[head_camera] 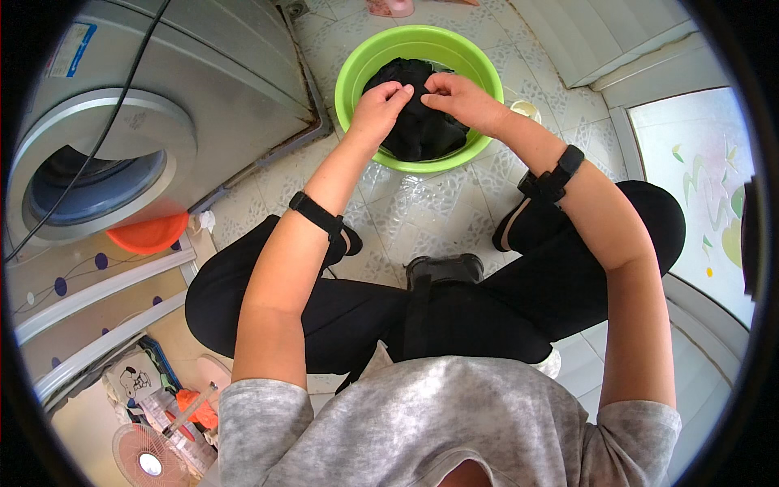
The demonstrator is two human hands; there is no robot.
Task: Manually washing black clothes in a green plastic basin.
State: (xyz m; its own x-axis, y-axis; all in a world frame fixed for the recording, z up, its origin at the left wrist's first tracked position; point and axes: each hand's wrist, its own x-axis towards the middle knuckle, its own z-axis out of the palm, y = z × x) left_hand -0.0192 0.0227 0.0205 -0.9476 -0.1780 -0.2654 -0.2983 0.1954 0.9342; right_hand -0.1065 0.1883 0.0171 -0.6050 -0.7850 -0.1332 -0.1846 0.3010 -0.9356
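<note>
A green plastic basin (420, 165) stands on the tiled floor in front of me, with black cloth (420, 131) bunched in it and a little water showing at its edge. My left hand (383, 106) is over the left part of the cloth, thumb and fingertips pinched together on what looks like a fold of it. Facing it, my right hand (459, 100) pinches at the cloth with curled fingers a short way to the right. The two hands are apart. What lies between the fingertips is too dark to make out fully.
A front-loading washing machine (243, 91) stands at the left, a cable (122, 97) crossing before it. An orange basin (149, 234) is below its door. A small pale cup-like object (526, 111) sits right of the green basin. A fan (149, 459) stands at the lower left. A glass door panel (694, 189) is at the right.
</note>
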